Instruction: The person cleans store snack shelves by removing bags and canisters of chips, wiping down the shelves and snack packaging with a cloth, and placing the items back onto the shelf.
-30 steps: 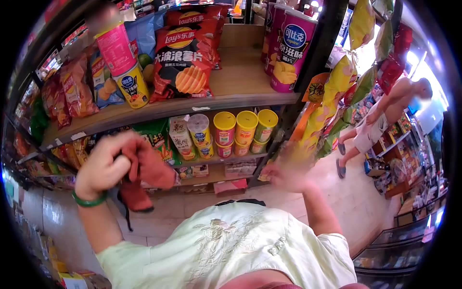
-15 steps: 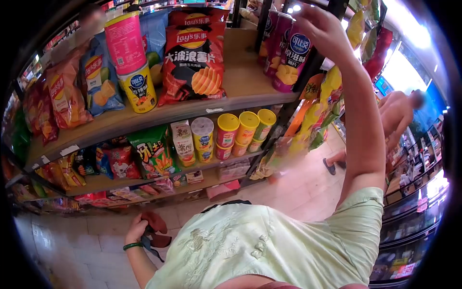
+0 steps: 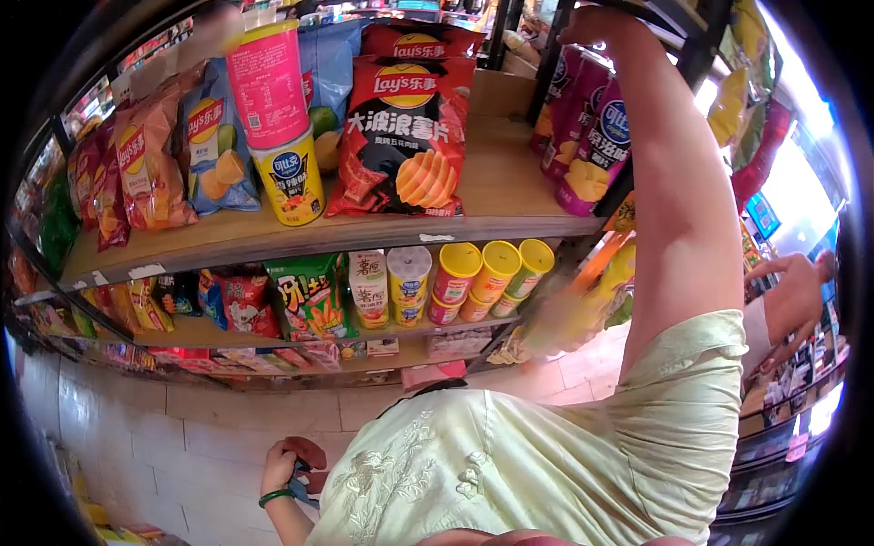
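My right hand [image 3: 601, 25] is raised at the top, over the upper shelf's right end. Its fingers bend downward above the purple chip cans [image 3: 592, 155], and nothing shows in them. Several of these cans stand upright close together, partly hidden by my forearm. Low on the left, my left hand [image 3: 279, 466] is closed around a reddish-brown item [image 3: 307, 451] with a dark grey-blue strap; its kind is unclear. A green bangle [image 3: 274, 497] circles that wrist.
A red Lay's bag [image 3: 405, 136] and a pink can [image 3: 269, 86] stacked on a yellow can [image 3: 289, 182] stand on the upper shelf [image 3: 510, 155]. Smaller cans [image 3: 499, 264] line the shelf below. Another person [image 3: 790, 300] is at the right.
My right hand has moved left and farther back over the purple cans, its fingers more bent. The view has shifted, so the shelves appear farther right. My left hand keeps its hold.
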Tool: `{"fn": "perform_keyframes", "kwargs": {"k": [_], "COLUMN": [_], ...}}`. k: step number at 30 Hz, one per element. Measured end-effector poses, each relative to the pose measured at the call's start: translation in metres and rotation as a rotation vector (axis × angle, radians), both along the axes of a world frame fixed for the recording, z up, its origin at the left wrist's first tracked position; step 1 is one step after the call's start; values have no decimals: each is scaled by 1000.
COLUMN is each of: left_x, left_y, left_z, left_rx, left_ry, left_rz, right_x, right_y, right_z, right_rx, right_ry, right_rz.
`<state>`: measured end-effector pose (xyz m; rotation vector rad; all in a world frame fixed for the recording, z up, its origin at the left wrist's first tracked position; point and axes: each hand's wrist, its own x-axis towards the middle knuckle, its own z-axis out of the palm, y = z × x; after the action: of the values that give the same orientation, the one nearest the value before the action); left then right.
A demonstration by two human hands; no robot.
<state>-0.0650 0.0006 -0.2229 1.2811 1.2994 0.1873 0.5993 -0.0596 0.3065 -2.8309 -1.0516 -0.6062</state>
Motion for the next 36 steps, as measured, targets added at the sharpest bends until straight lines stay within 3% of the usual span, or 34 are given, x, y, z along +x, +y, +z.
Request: {"fn": "perform_keyframes", "kwargs": {"k": [2, 4, 7, 10, 17, 23, 24, 28, 36], "left_x": [-6, -8, 9, 20, 26, 24, 26, 23, 8], "left_y": [-6, -10, -19, -14, 10, 17, 19, 10, 6], "left_z": [-12, -18, 17, 22, 0, -25, -27, -11, -19], "left_rx": [-10, 162, -3, -26, 44, 22, 219, 44, 184], "left_ry": [34, -60, -76, 17, -38, -27, -59, -23, 83], "left_rz": [28, -2, 101, 125, -89, -69, -182, -120, -136], "right_x": [10, 18, 18, 20, 13, 17, 16, 18, -4], "right_y": [5, 8, 8, 6, 5, 9, 9, 11, 15], "right_z": [0, 1, 0, -1, -8, -5, -6, -4, -8], "right_rx": [-13, -31, -46, -50, -49, -46, -48, -54, 23], "right_ry": [25, 45, 70, 87, 124, 121, 123, 132, 92], "right_rz": [-4, -7, -10, -12, -8, -3, -4, 7, 70]}}
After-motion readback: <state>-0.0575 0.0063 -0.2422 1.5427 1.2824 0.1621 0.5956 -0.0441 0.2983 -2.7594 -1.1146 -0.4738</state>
